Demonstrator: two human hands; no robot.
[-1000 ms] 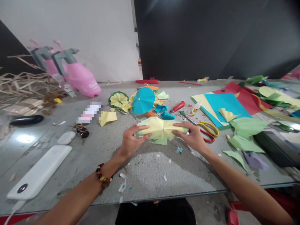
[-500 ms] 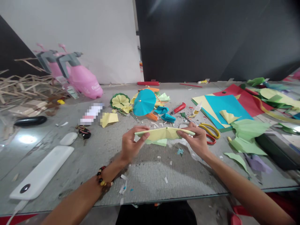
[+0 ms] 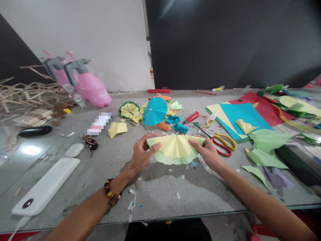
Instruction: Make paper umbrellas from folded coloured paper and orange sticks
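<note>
Your left hand and right hand hold a pleated paper fan over the tabletop, directly in front of you; I cannot confirm whether its lower rim touches the surface. A green paper layer shows as a scalloped border beyond the yellow pleats. Your left fingers and right fingers are closed on the fan's two upper corners, a grip that appears to keep the pleats spread in a half-round. A beaded bracelet sits on your left wrist, and paper scraps lie below the work. A white power bank and white mouse sit to your left, apart from the paper. To your right, red-and-yellow-handled scissors lie just beside the fan, within easy reach, near a red utility knife and a glue bottle. Ahead, a teal paper parasol and a yellow-and-green paper rosette lie among offcuts. Coloured card sheets are stacked at right. Pink spray bottles stand at the far left.
</note>
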